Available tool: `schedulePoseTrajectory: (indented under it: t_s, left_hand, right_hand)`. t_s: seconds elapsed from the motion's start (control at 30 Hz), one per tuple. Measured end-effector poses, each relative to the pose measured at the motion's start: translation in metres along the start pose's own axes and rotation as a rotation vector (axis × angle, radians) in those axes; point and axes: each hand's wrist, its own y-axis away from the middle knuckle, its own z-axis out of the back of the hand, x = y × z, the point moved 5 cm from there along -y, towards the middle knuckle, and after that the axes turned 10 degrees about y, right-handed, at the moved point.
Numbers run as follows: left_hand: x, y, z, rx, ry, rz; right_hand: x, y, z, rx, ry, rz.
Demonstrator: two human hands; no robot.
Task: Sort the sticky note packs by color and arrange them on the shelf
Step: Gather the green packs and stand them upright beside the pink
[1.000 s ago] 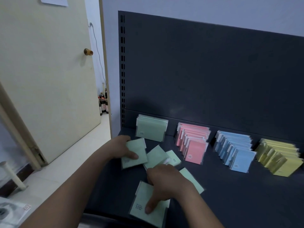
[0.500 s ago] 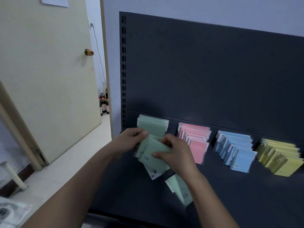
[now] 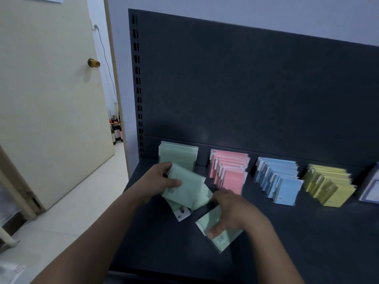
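Observation:
My left hand (image 3: pixel 158 182) grips a bunch of green sticky note packs (image 3: pixel 185 186) above the dark shelf (image 3: pixel 297 238), thumb across the front pack. My right hand (image 3: pixel 229 210) grips more green packs (image 3: pixel 220 237) lying lower on the shelf, fingers curled over their top edge. Behind them a row of green packs (image 3: pixel 178 153) leans on the back panel. To its right stand rows of pink packs (image 3: pixel 230 171), blue packs (image 3: pixel 279 181) and yellow packs (image 3: pixel 330 184).
A white-blue item (image 3: pixel 371 188) lies at the shelf's right edge. The dark back panel (image 3: pixel 246 83) rises behind the rows. Left of the shelf is a cream door (image 3: pixel 47 99) with a brass knob (image 3: pixel 93 62), and bottles (image 3: pixel 115 130) stand on the floor beyond.
My right hand left the bunch in my left hand and dropped down-right onto the loose green packs on the shelf. My left hand kept its bunch raised near the green row.

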Motion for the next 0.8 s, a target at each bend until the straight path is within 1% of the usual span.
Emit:
schedulePoseTrajectory:
  t_s: [0.07, 0.1, 0.2, 0.37, 0.47, 0.53, 0.6, 0.7, 0.77, 0.8]
  left_hand:
    - [0.001, 0.000, -0.002, -0.001, 0.011, 0.008]
    - [0.001, 0.000, -0.002, -0.001, 0.016, 0.011]
    - [0.003, 0.000, -0.002, -0.006, 0.036, 0.015]
    - [0.003, 0.004, 0.001, -0.012, 0.075, 0.012]
    - [0.001, 0.006, 0.003, -0.018, 0.156, 0.011]
    - [-0.002, 0.009, 0.002, -0.012, 0.218, 0.008]
    - [-0.005, 0.013, 0.000, 0.013, 0.289, -0.005]
    - [-0.005, 0.014, -0.002, -0.007, 0.430, 0.014]
    - [-0.002, 0.014, -0.002, -0.042, 0.538, 0.044]
    - [-0.002, 0.015, -0.003, -0.034, 0.569, 0.046]
  right_hand:
    - [0.003, 0.000, -0.002, -0.007, 0.027, -0.026]
    - [0.004, -0.001, -0.003, -0.006, 0.004, -0.026]
    - [0.003, -0.001, 0.002, -0.015, -0.175, -0.010]
    - [0.006, -0.004, 0.019, -0.206, -0.590, 0.115]
    - [0.012, -0.002, 0.031, -0.316, -0.853, 0.212]
    - [0.015, -0.002, 0.039, -0.423, -1.037, 0.212]
    - [0.017, -0.005, 0.042, -0.528, -1.178, 0.169]
    - [0.022, -0.015, 0.037, -0.612, -1.260, 0.099]
    - [0.027, -0.023, 0.033, -0.666, -1.217, 0.049]
    - [0.029, -0.026, 0.033, -0.697, -1.183, 0.027]
